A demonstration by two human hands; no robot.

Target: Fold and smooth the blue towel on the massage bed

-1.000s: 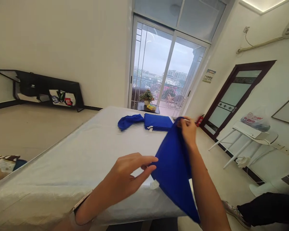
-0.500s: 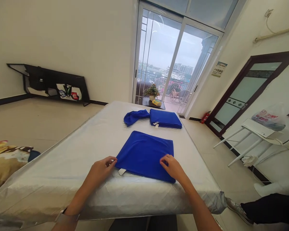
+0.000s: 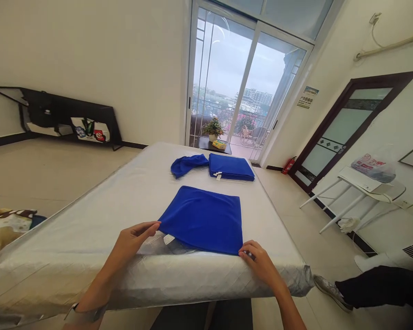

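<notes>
A folded blue cloth (image 3: 206, 220) lies near the front edge of the plastic-covered mattress (image 3: 124, 192), with a white label (image 3: 168, 239) at its near left side. My left hand (image 3: 137, 236) pinches the cloth's near left corner and holds it slightly raised. At the near right corner, my right hand (image 3: 256, 257) has its thumb and fingers closed on the cloth's edge. Farther back sits a neat stack of folded blue cloths (image 3: 231, 166), also with white labels. Beside that stack, to its left, is a crumpled blue cloth (image 3: 188, 164).
Beyond the mattress, a small dark table (image 3: 206, 144) holds a potted plant (image 3: 213, 128) before the glass sliding door. A white table (image 3: 361, 181) with a plastic bag stands right. Another person's leg (image 3: 371, 288) shows lower right. Patterned fabric (image 3: 7, 229) lies left.
My right hand has moved from the cloth's right part down to its near right corner. My left hand has drawn the near left corner slightly up and outward.
</notes>
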